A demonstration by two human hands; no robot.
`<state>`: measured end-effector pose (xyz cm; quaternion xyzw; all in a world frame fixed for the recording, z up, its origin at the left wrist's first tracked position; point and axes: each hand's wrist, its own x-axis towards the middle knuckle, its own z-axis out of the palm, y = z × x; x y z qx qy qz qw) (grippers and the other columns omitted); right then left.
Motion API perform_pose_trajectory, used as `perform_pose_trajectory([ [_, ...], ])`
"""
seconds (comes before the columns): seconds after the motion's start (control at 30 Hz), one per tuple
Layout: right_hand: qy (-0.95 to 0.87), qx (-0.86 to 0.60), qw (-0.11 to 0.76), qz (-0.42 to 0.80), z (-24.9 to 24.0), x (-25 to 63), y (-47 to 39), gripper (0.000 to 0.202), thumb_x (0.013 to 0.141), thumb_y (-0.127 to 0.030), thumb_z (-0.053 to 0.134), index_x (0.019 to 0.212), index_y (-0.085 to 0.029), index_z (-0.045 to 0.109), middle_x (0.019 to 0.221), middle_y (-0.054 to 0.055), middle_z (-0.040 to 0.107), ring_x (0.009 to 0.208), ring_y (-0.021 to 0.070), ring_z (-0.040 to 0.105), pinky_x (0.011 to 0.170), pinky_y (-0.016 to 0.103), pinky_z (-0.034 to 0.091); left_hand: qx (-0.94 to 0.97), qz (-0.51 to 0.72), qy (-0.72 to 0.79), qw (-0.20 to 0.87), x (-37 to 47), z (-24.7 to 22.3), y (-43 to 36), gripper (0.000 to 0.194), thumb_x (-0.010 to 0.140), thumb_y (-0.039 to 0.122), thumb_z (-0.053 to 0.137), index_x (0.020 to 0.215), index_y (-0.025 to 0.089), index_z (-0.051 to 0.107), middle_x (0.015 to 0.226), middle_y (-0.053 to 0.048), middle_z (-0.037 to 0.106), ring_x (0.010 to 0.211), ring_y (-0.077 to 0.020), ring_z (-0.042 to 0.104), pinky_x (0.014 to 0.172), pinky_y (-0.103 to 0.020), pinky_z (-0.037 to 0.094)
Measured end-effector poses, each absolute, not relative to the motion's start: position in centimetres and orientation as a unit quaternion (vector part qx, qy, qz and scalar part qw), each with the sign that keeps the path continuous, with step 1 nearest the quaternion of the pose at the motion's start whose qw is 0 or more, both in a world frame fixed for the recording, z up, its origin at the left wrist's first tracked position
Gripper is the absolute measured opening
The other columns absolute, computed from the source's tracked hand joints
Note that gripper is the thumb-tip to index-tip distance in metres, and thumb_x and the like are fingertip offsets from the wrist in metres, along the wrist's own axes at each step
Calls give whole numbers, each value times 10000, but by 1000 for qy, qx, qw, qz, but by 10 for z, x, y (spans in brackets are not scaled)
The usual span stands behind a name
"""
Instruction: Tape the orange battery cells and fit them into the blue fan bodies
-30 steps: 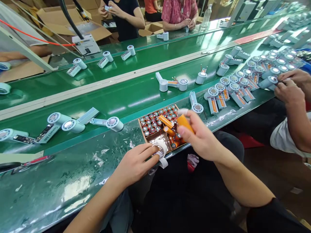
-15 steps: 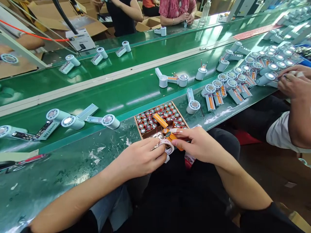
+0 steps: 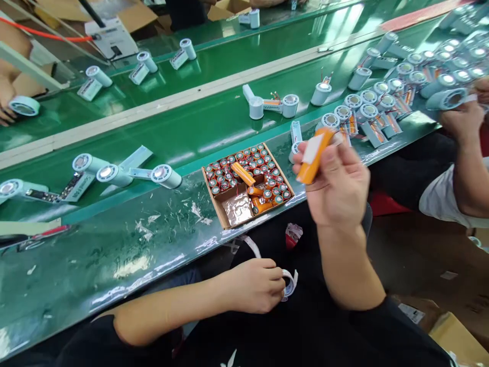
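My right hand point(image 3: 336, 178) is raised over the table's front edge, its fingers round an orange battery pack point(image 3: 316, 158) that has a white patch on its upper side. Low over my lap, my left hand point(image 3: 262, 285) is closed on a roll of white tape point(image 3: 291, 284). A strip of tape point(image 3: 252, 246) trails up from behind that hand. Between the hands and the belt stands a cardboard box point(image 3: 220, 209) of upright orange batteries. Some packs lie on their sides in it, and the bottom of its front left part shows.
White fan bodies point(image 3: 166, 176) lie on the green belt point(image 3: 206, 127) to the left, with many more crowded at the right. Another person's hands point(image 3: 464, 120) hold a fan body at the right edge. Scissors point(image 3: 34, 237) lie at far left.
My right hand has risen from the box to the right with the orange pack. My left hand has dropped toward my lap with the tape roll. The view has shifted slightly.
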<state>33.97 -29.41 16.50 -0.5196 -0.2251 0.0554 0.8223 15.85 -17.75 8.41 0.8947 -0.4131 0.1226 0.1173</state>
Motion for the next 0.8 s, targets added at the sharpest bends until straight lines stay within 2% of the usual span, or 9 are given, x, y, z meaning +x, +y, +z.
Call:
perform_pose_trajectory([
  [0.07, -255, -510, 821, 10, 178, 354, -315, 298, 906, -451, 806, 1186, -358, 759, 1103, -4, 723, 1057, 215, 739, 952, 408, 638, 930, 122, -308, 160, 131, 55, -182, 152, 1006, 177, 596, 870, 191, 661, 829, -30, 663, 798, -156, 601, 732, -316, 487],
  [0.17, -241, -528, 814, -31, 173, 372, -354, 318, 851, -456, 873, 1153, -400, 789, 1034, -24, 701, 927, 151, 716, 813, 291, 634, 981, 117, -17, 154, 88, 14, -170, 141, 1037, 233, 572, 993, 203, 702, 976, -64, 734, 866, -187, 661, 788, -341, 526],
  [0.23, -201, -537, 819, -8, 152, 379, -373, 356, 832, -466, 892, 1161, -379, 790, 964, -24, 712, 823, 124, 704, 684, 226, 609, 981, -13, 151, 123, 74, -10, -159, 200, 1050, 264, 537, 1051, 190, 722, 1076, -105, 753, 963, -241, 704, 854, -383, 560],
  [0.33, -147, -536, 830, 54, 112, 384, -387, 407, 804, -453, 912, 1160, -303, 783, 939, -2, 746, 782, 131, 725, 651, 220, 613, 931, -234, 262, 101, 79, -37, -149, 287, 1056, 259, 478, 1186, 169, 717, 1164, -155, 752, 1018, -314, 734, 861, -440, 590],
  [0.47, -94, -569, 815, 58, 77, 386, -410, 400, 820, -422, 888, 1171, -265, 776, 1010, 40, 769, 872, 196, 769, 713, 295, 660, 934, -259, 209, 128, 103, -14, -153, 253, 1054, 297, 510, 1137, 199, 729, 1109, -128, 762, 974, -257, 744, 886, -371, 579],
  [0.57, -32, -588, 808, 35, 64, 385, -447, 475, 766, -422, 927, 1189, -267, 776, 992, 53, 775, 832, 202, 776, 686, 278, 672, 937, -215, -21, 273, 119, 57, -150, 180, 1050, 336, 561, 1054, 243, 715, 1015, -37, 763, 929, -177, 727, 856, -276, 559],
  [0.67, 65, -601, 794, 66, 47, 379, -480, 518, 682, -426, 973, 1140, -264, 792, 979, 74, 788, 750, 210, 781, 633, 254, 671, 901, -109, -217, 360, 157, 131, -124, 159, 1055, 301, 554, 1011, 229, 689, 931, -20, 746, 881, -143, 700, 798, -242, 538],
  [0.73, 115, -594, 789, 101, 32, 375, -489, 556, 655, -415, 984, 1151, -256, 792, 987, 112, 799, 764, 242, 792, 661, 272, 680, 925, 6, -198, 324, 210, 163, -96, 222, 1067, 314, 526, 962, 204, 688, 909, -32, 742, 841, -141, 686, 775, -251, 524],
  [0.8, 136, -574, 799, 116, 19, 372, -488, 567, 651, -400, 984, 1163, -254, 790, 1038, 134, 801, 806, 265, 801, 709, 295, 687, 959, 94, -95, 249, 287, 179, -64, 268, 1068, 359, 518, 972, 193, 705, 972, -42, 758, 874, -154, 689, 801, -266, 517],
])
